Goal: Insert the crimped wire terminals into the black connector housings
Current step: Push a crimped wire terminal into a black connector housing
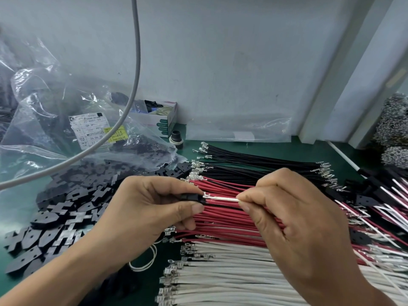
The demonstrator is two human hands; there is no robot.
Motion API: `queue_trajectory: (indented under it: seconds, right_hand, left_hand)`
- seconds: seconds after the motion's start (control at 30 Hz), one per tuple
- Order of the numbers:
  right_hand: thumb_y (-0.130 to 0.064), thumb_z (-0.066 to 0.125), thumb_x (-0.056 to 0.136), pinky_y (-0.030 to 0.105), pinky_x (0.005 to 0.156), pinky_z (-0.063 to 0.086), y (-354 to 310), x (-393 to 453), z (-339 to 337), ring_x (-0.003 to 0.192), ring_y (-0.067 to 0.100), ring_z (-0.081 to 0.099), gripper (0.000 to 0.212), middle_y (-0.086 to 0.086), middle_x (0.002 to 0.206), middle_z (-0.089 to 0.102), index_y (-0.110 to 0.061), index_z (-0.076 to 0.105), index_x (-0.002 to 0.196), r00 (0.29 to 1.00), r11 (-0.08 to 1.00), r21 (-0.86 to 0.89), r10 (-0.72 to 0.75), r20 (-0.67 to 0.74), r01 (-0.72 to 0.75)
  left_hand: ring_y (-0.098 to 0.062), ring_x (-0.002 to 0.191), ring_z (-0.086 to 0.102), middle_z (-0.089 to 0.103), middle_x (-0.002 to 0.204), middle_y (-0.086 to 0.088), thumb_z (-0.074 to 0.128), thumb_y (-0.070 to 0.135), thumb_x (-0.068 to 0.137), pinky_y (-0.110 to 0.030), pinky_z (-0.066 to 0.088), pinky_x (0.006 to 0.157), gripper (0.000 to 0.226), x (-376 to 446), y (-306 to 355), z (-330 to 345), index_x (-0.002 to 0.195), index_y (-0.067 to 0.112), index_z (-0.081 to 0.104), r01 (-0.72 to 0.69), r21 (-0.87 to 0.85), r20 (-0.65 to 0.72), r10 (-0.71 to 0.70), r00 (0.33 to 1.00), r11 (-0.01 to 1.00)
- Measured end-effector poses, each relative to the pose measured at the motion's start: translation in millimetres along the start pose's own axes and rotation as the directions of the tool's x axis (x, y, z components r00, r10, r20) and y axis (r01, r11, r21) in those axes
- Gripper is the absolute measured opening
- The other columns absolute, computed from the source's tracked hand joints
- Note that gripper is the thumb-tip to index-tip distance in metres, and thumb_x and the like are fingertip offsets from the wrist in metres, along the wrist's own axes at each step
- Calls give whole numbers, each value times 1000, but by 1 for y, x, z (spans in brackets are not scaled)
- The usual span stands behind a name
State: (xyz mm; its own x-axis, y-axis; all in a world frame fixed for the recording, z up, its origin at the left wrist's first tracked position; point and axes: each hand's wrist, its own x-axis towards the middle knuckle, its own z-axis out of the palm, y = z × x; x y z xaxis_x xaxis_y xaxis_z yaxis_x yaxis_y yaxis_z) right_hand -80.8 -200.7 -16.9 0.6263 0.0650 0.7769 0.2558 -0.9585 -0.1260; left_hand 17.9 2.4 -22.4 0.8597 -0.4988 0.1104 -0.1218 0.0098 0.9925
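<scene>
My left hand [152,204] pinches a small black connector housing [191,199] between thumb and fingers, above the red wires. My right hand [293,219] pinches a white wire [223,198] close to its crimped metal terminal [206,195], whose tip sits at the housing's opening. Below the hands lie rows of black wires [254,162], red wires [225,217] and white wires [225,274], all with crimped terminals at their left ends. A heap of loose black housings [66,208] lies left of my left hand.
A clear plastic bag [84,131] with a label holds more black parts at the left. A grey cable [123,120] hangs across it. A small open box [161,118] stands by the wall. Assembled wire sets [379,204] lie at the right on the green mat [265,146].
</scene>
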Motion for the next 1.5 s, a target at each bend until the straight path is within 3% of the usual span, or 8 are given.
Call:
queue_trajectory:
  seconds: [0.3,0.5,0.77,0.83,1.2,1.4,1.5]
  right_hand:
    - [-19,66,97,35,50,48,3,-4,9,70,20,57,13,-4,84,60,-14,74,87,995,994,-43,-96,8,96]
    - [-34,64,92,23,61,46,-3,-5,15,75,8,58,17,-14,86,59,-22,75,86,986,963,218,138,95,-156]
    - [-38,57,94,24,54,48,-4,-3,14,71,7,59,26,-14,83,61,-24,76,83,997,995,61,71,34,-73]
    - [-35,57,95,28,55,48,-4,-3,16,70,12,59,26,-11,82,61,-21,75,82,999,999,27,33,11,-33]
    - [-24,57,96,32,57,45,-5,-5,23,70,15,53,25,-4,81,59,-11,73,82,998,996,76,-52,-21,54]
    - [-21,59,95,34,57,46,-2,-7,25,70,15,52,21,-4,82,58,-11,72,82,997,993,80,-83,0,83]
    - [-26,60,96,37,58,47,0,-1,20,71,16,55,21,-5,83,60,-14,74,84,995,995,33,-99,-14,99]
  left_hand:
    - [-23,59,73,75,71,-19,83,13,65,-24,60,59,23,0,0,0,88,13,83,12,8,44,-12,999,1000]
    - [-23,61,72,75,71,-18,82,13,71,-26,60,61,21,-2,-1,0,92,10,83,-42,58,135,34,990,997]
    - [-26,61,71,76,77,-18,83,17,67,-35,63,61,22,-2,-3,5,89,13,84,-39,46,115,34,993,998]
    - [-24,59,70,76,75,-15,83,19,67,-31,62,59,22,-2,-3,5,89,14,84,-64,56,114,57,992,996]
    - [-24,56,71,74,74,-9,85,15,75,-28,59,56,13,-5,-6,6,86,21,84,-258,141,85,248,965,956]
    - [-22,57,73,75,75,-6,84,21,72,-24,58,56,13,-5,-7,7,84,27,84,-285,195,69,277,958,938]
    - [-23,59,73,76,74,-10,83,19,70,-28,60,59,13,-4,-4,5,82,24,84,-272,137,60,266,962,952]
